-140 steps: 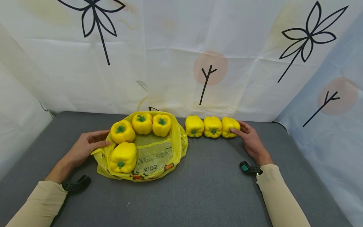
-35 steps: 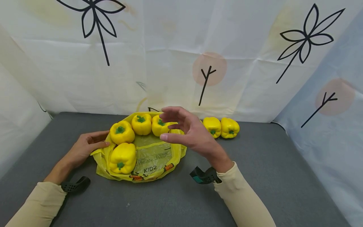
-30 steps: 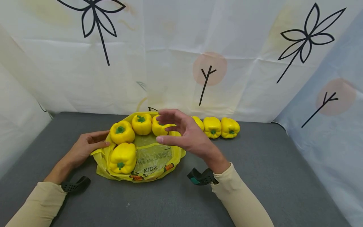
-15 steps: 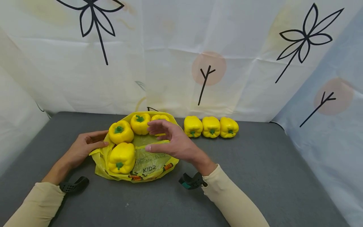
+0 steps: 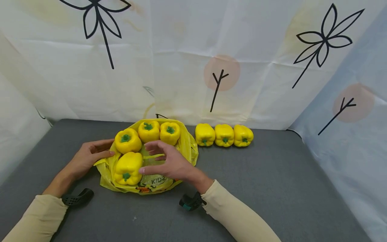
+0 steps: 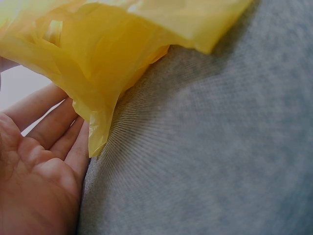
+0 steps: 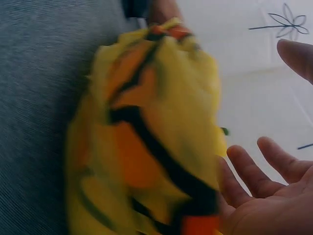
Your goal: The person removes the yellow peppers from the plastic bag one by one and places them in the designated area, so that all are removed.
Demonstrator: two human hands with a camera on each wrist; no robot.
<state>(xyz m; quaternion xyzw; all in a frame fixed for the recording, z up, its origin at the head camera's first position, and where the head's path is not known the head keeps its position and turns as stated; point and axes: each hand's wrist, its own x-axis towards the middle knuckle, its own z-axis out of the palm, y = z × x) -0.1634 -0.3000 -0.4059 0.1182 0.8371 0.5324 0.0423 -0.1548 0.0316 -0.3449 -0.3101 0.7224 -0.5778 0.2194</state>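
Note:
A yellow plastic bag [image 5: 193, 151] lies spread on the table with its rim rolled up. Inside it, yellow bell peppers stand along the left and back: a front pepper [image 5: 128, 168], a left pepper [image 5: 128, 141] and two back peppers [image 5: 149, 131]. My left hand [image 5: 90, 156] touches the bag's left edge; its fingers look fairly straight in the left wrist view. My right hand [image 5: 170, 163] hovers over the bag with fingers spread and relaxed, holding nothing. Its thumb appears close beside the front pepper; whether they touch, I cannot tell. The hand hides part of the bag's floor.
Right of the bag, three more yellow peppers [image 5: 223, 135] sit in a row near the grey table's [image 5: 272, 188] back edge. A white patterned cloth [image 5: 181, 67] hangs behind the table. Black bands [image 5: 78, 197] are worn on both wrists.
My right hand was gripping the rightmost pepper in the row, then let go and moved left over the bag, lowering towards the front pepper. My left hand has stayed at the bag's edge.

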